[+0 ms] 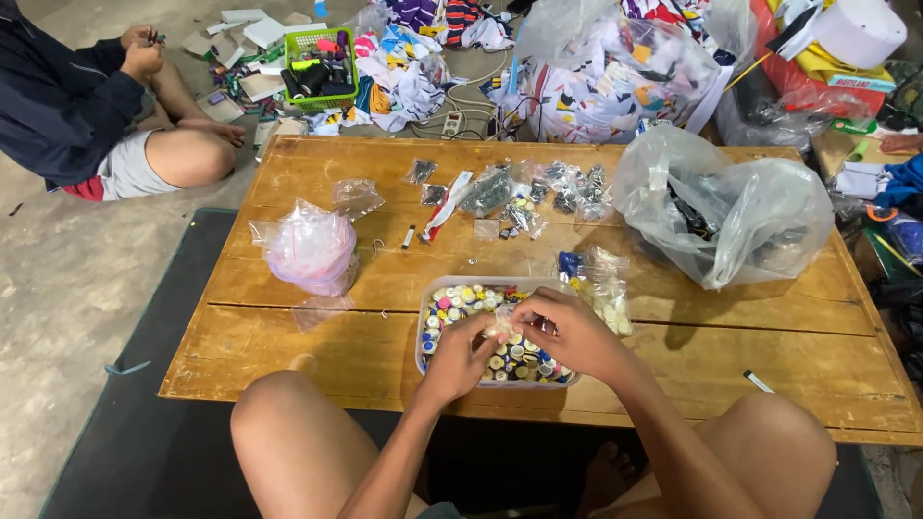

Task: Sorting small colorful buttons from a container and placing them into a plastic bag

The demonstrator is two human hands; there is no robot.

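My left hand (pixel 460 358) and my right hand (pixel 567 332) meet over a clear plastic tub (pixel 424 317) full of small colourful round buttons. Both pinch a small clear plastic bag (pixel 502 329) between their fingertips, held just above the buttons. The tub sits on a low wooden table (pixel 317 346) near its front edge, between my bare knees. A small clear bag with yellow and blue pieces (pixel 594 279) lies just behind the tub at the right.
A pink-tinted plastic bag (pixel 310 248) lies left of the tub. A large clear bag with dark items (pixel 731 207) stands at the right. Several small filled bags (pixel 524 192) lie at the back. A seated person (pixel 87 106) is at far left, near a green basket (pixel 319 67).
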